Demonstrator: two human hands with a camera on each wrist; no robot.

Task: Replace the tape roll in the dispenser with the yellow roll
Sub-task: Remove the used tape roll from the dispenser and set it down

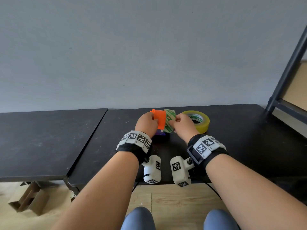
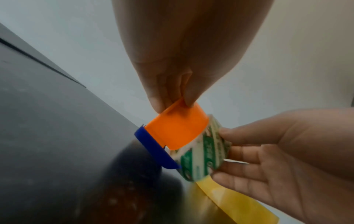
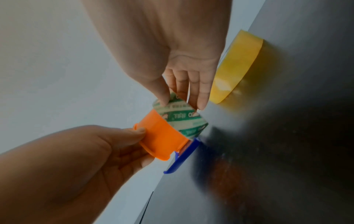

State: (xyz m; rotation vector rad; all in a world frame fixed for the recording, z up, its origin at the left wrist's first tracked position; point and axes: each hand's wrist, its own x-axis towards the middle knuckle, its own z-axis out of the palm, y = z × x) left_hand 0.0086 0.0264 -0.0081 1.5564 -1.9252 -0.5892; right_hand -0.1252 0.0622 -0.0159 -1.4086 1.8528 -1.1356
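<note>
The orange dispenser [image 1: 159,119] with a blue blade end [image 2: 153,149] is held above the black table. My left hand [image 1: 147,124] pinches its orange shell [image 2: 177,128] between thumb and fingers. A green-and-white printed tape roll [image 1: 169,121] sticks out of the dispenser's right side. My right hand [image 1: 182,123] grips that roll [image 3: 180,116] with thumb and fingertips. The yellow roll [image 1: 198,120] lies flat on the table just right of my right hand, also seen in the right wrist view as the yellow roll [image 3: 235,68].
Two black tables [image 1: 49,138] stand side by side against a grey wall, with a gap between them. A dark metal shelf frame [image 1: 287,72] rises at the far right. Cardboard pieces [image 1: 29,198] lie on the wooden floor at lower left.
</note>
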